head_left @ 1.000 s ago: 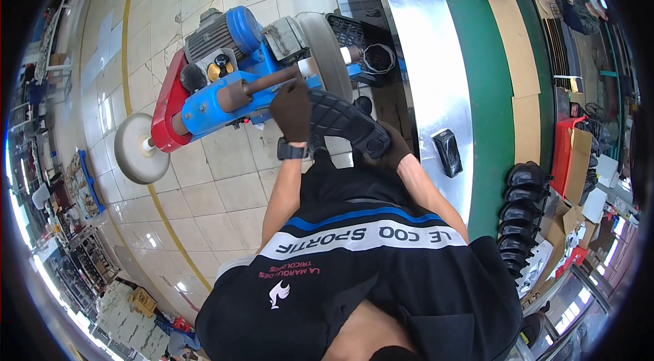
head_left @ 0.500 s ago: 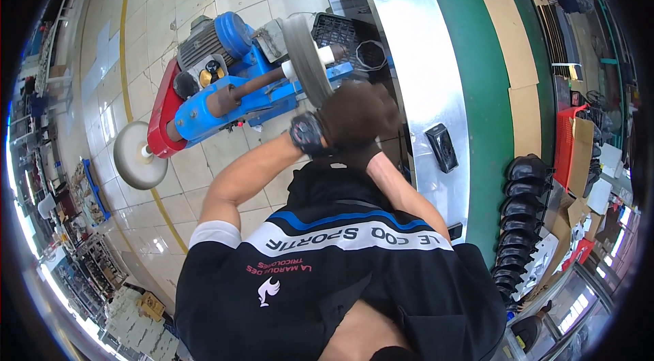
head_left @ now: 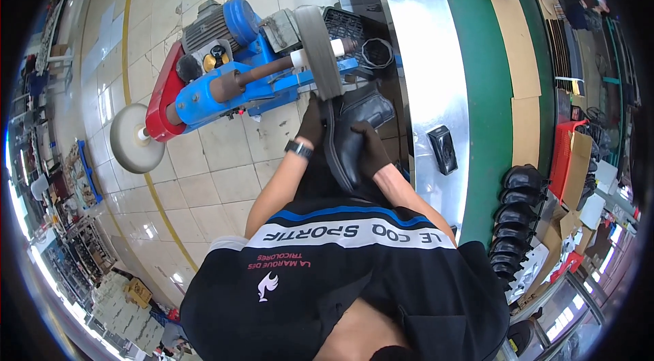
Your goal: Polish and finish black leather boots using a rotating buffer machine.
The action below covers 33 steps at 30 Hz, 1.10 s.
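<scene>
A black leather ankle boot (head_left: 347,146) is held between my two dark-gloved hands, its toe toward my body and its sole facing left. My left hand (head_left: 312,122) grips it along the sole side, its fingers partly hidden behind the boot. From the right, my right hand (head_left: 372,151) wraps the upper near the ankle. The boot's heel end is at the lower edge of a grey polishing wheel (head_left: 318,51), apparently touching it. This wheel sits on the shaft of a blue machine (head_left: 201,99).
A pale wheel (head_left: 137,137) is on the machine's other end. To my right runs a metal-edged green bench (head_left: 477,88) carrying a black block (head_left: 443,149). A row of black shoes (head_left: 514,218) stands farther right. A black crate (head_left: 344,26) lies behind the grey wheel.
My left hand has come down from over the wheel's lower edge to the boot's left side. The boot, hidden before, now shows between both hands.
</scene>
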Available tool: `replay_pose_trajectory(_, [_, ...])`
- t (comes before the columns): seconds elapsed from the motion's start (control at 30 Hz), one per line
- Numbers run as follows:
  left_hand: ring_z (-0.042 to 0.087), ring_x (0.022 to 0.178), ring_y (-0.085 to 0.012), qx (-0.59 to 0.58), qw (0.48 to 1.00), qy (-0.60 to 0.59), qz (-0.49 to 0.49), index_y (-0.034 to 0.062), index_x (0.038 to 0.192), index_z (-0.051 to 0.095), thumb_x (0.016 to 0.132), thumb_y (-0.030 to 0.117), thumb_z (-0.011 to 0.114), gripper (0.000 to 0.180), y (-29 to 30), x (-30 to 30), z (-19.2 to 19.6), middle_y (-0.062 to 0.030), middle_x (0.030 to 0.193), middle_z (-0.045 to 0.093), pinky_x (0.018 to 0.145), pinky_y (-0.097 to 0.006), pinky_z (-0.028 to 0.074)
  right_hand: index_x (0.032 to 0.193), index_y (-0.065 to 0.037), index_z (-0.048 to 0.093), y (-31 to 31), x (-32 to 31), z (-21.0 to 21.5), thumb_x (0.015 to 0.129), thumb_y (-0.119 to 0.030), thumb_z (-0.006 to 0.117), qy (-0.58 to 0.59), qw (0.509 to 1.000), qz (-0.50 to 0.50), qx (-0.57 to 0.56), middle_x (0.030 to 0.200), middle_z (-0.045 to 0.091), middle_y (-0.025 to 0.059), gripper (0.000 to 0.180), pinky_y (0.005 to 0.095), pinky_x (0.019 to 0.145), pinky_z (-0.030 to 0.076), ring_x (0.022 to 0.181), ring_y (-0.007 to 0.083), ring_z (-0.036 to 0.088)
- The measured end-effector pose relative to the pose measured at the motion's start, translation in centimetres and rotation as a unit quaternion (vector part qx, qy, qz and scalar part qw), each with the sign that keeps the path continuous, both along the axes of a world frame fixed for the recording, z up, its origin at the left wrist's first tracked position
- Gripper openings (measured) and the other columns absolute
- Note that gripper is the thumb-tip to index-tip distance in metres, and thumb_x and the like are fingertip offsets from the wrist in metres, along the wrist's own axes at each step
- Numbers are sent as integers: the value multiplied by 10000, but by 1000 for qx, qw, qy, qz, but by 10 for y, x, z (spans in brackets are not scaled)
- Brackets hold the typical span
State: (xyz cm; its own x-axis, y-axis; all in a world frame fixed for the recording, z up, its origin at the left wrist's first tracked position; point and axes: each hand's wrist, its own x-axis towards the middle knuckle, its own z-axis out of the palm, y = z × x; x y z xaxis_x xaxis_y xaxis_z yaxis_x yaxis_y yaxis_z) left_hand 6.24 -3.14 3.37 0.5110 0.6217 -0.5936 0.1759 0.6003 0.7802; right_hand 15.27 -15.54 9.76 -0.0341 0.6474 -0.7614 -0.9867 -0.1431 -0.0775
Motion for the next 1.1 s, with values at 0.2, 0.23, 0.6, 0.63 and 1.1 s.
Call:
replay_pose_trajectory(0.2, [538, 844, -139, 21, 991, -101, -88, 26, 1108, 495, 922, 315, 328, 382, 16, 17, -85, -49, 963, 572, 754, -265, 449, 994, -42, 542, 40, -6, -19, 717, -254, 582, 8, 993, -113, 21, 929, 590, 82, 351, 337, 835, 449, 861, 209, 569])
replay_pose_trajectory(0.23, [547, 861, -163, -67, 987, -138, -52, 24, 1104, 501, 920, 321, 320, 393, 16, 20, -59, -68, 991, 575, 774, -283, 449, 1005, -40, 536, 41, -3, -24, 712, -256, 589, 12, 996, -88, 21, 929, 588, 83, 368, 338, 833, 450, 860, 210, 569])
replay_pose_trajectory(0.6, [580, 779, -184, -241, 928, -113, 260, -7, 959, 582, 895, 356, 343, 439, -16, -29, 10, -99, 853, 620, 770, -304, 448, 1078, -33, 490, 17, 6, -12, 691, -297, 655, 14, 978, 209, -6, 972, 570, 95, 497, 283, 794, 447, 830, 186, 565])
replay_pose_trajectory(0.63, [552, 717, -168, -139, 955, -24, 261, -2, 927, 585, 889, 358, 369, 421, -19, -32, 11, -76, 790, 595, 730, -301, 437, 1136, -14, 430, 13, 6, -8, 681, -309, 670, -153, 952, 264, 4, 1025, 547, 114, 592, 287, 821, 434, 866, 208, 558])
replay_pose_trajectory(1.1, [545, 963, -219, -283, 920, -188, 195, 63, 1160, 468, 851, 323, 505, 406, -9, -25, 28, -124, 1072, 555, 822, -286, 433, 1354, -12, 227, -21, 20, 78, 650, -167, 710, -501, 785, 363, 37, 1250, 436, 201, 867, 321, 897, 403, 1081, 243, 493])
